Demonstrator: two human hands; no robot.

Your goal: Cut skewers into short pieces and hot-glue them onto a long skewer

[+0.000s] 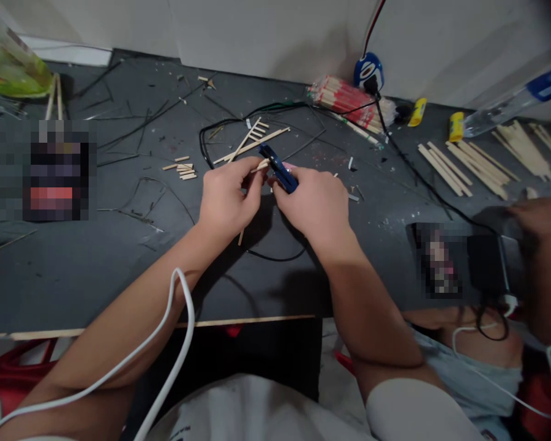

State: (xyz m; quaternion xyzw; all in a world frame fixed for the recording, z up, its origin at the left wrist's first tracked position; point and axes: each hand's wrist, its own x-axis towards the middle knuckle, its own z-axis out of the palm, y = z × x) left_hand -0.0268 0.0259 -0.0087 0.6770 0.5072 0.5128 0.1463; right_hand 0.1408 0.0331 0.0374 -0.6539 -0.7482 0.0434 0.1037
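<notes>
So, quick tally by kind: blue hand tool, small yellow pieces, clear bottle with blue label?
Blue hand tool: 1
Small yellow pieces: 2
Clear bottle with blue label: 1
Total: 4

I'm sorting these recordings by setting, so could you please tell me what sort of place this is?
Perhaps an informal craft workspace: wooden sticks lie in groups on a dark table, along with a packaged bundle, and the right hand holds a blue tool.
</notes>
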